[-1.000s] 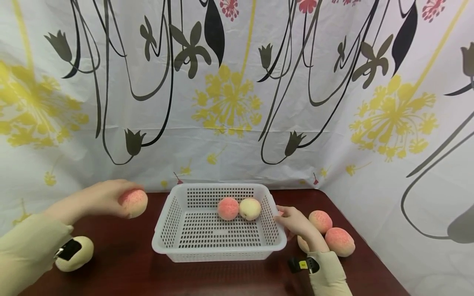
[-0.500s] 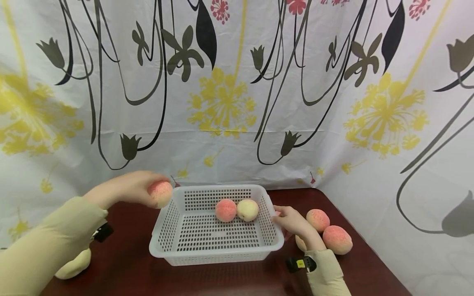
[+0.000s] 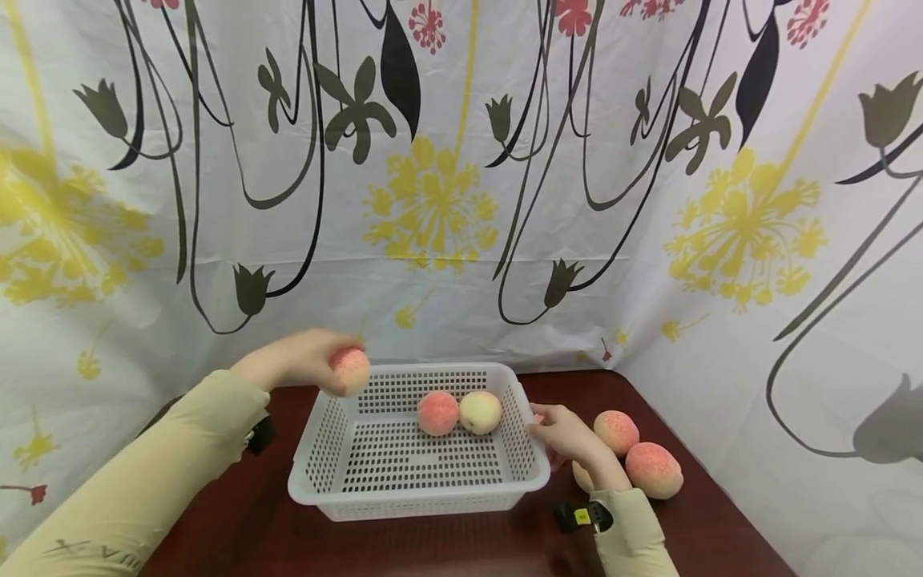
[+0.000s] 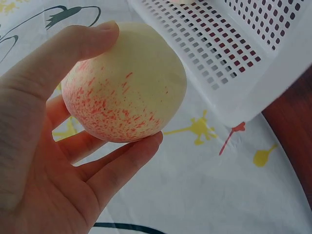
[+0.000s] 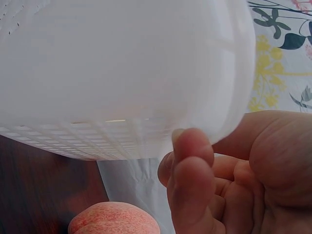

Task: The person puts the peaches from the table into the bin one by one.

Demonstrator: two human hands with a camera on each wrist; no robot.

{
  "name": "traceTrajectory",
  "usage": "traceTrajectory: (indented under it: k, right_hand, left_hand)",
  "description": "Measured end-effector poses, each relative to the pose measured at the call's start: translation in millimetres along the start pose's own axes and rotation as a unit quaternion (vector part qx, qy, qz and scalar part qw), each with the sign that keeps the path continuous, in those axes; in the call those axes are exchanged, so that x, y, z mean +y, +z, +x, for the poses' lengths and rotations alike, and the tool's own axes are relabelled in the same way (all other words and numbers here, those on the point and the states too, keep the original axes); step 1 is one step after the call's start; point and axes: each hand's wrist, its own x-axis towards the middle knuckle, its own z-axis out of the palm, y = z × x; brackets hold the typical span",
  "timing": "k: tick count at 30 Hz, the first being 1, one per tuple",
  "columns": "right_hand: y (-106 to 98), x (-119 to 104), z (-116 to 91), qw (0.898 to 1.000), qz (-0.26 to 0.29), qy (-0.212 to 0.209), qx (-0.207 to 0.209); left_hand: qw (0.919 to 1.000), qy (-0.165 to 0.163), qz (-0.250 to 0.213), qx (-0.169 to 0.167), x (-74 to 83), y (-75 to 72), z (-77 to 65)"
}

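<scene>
My left hand (image 3: 303,358) grips a pale peach with red speckles (image 3: 352,372) over the far left corner of a white plastic basket (image 3: 425,500). In the left wrist view, the thumb lies across the top of the peach (image 4: 129,83) and the fingers support it from below. Inside the basket, a pink peach (image 3: 437,413) and a cream-yellow peach (image 3: 480,413) sit side by side toward the right. At the basket's right side, my right hand (image 3: 573,437) pinches the rim; in the right wrist view, its fingertips (image 5: 194,145) press under the edge.
Right of the basket lie two pinkish peaches (image 3: 616,433), (image 3: 654,470), with others partly hidden by the right hand and wrist. The dark red-brown table (image 3: 404,549) ends at a white floral curtain (image 3: 447,320) behind and on the right.
My left hand has carried the peach rightward from beside the basket to its far left corner. The right hand stays at the rim. The head view has shifted slightly.
</scene>
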Motion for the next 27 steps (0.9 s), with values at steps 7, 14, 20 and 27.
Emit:
traceTrajectory:
  k: [7, 14, 20, 27]
  right_hand:
    - [0.4, 2.6, 0.4, 1.0, -0.006, 0.004, 0.004]
    - [-0.5, 2.9, 1.2, 1.0, -0.009, -0.001, -0.009]
    - [-1.9, 1.3, 0.1, 1.0, -0.012, -0.012, -0.009]
    - [-1.5, 1.4, 0.6, 1.0, -0.01, -0.011, -0.01]
  left_hand:
    - [0.9999, -0.01, -0.004, -0.005, -1.5, 16.9, 19.2]
    - [0.9998, -0.008, -0.008, -0.014, -1.1, 34.9, 36.8]
    - [0.9996, 0.007, -0.01, -0.024, -1.9, 56.9, 56.7]
    - [0.9984, -0.028, 0.011, -0.048, -0.1, 84.3, 75.5]
